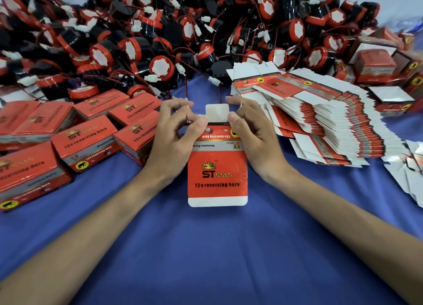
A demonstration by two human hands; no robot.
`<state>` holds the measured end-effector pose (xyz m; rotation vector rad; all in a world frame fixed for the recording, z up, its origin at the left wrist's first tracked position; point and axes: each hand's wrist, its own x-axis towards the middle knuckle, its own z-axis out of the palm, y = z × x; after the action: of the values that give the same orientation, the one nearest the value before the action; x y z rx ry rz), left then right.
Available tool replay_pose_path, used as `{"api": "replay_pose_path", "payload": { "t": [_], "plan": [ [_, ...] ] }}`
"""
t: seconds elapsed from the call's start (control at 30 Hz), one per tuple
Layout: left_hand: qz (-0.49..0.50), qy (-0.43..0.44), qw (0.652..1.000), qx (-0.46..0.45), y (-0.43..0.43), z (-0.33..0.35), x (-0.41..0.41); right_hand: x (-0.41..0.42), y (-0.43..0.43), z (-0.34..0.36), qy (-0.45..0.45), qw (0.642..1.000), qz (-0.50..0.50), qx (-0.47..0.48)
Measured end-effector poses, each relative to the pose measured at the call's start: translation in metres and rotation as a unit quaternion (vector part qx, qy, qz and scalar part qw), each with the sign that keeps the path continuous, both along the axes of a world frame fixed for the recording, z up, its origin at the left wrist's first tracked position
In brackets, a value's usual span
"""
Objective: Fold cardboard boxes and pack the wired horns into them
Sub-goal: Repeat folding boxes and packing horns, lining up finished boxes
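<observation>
Cardboard everywhere, basically. Progress-wise it's a mixed bag: on the left sits a bunch of closed red boxes [87,142], so I'd guess a fair number are already folded and shut, and a few more made-up ones [375,64] sit at the far right, some with open tops. Whether they've got anything inside I can't see. There's loads left though: a thick fanned-out stack of flat blanks [320,121] lies just right of the hands, and the pile of wired horns [160,41] across the back of the blue cloth [206,259] is huge. So I'd say it's nowhere near finished.

The box in hand [217,167] is dead centre, over the cloth, between the closed boxes and the flat stack, logo panel facing up, with its white bottom tab pointing toward the person. Its white top flap [217,112] sticks up between the two hands. It looks pretty flat to me, so I reckon it's at the popping-open or flap-folding stage, with no horn visibly in it.

Grip: both hands are clamped onto its top corners. The left hand [174,130] has its thumb pressed on the upper edge of the red panel, fingers curled over the far side. The right hand [249,130] mirrors that on the other corner. It's a tight pinch on both sides, not a loose rest.
</observation>
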<state>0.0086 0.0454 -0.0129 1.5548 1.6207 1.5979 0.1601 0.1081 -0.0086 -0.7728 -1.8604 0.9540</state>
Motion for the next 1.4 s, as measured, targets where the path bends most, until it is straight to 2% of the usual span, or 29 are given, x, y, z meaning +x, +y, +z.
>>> {"api": "replay_pose_path", "payload": {
  "t": [0.17,0.3,0.43,0.53,0.73,0.97,1.4],
  "plan": [
    [0.035,0.014,0.999,0.008,-0.0017,0.0013,0.0015,0.001,-0.001,-0.0016,-0.021,1.0,0.002,-0.019],
    [0.032,0.013,0.999,0.017,-0.0001,0.0022,0.002,-0.0008,-0.0012,-0.003,0.016,1.0,-0.012,-0.005],
    [0.028,0.024,0.999,0.028,-0.0004,0.0009,0.0015,-0.0031,-0.0036,-0.0033,0.05,0.998,-0.011,-0.034],
    [0.01,0.031,0.998,0.048,-0.0014,0.0014,0.0016,-0.0034,-0.0049,-0.0022,0.066,0.998,-0.002,0.0],
    [-0.014,-0.028,0.998,0.053,-0.005,0.0037,0.0031,0.0,-0.0023,-0.0018,0.063,0.997,0.013,-0.032],
    [-0.023,-0.057,0.996,0.065,-0.0012,0.0013,0.003,-0.0036,-0.0032,-0.0025,0.036,0.999,-0.027,-0.029],
    [-0.052,-0.13,0.988,0.07,-0.0015,0.001,-0.0002,-0.0003,-0.0073,-0.0028,0.032,0.994,-0.063,0.084]
  ]
}}
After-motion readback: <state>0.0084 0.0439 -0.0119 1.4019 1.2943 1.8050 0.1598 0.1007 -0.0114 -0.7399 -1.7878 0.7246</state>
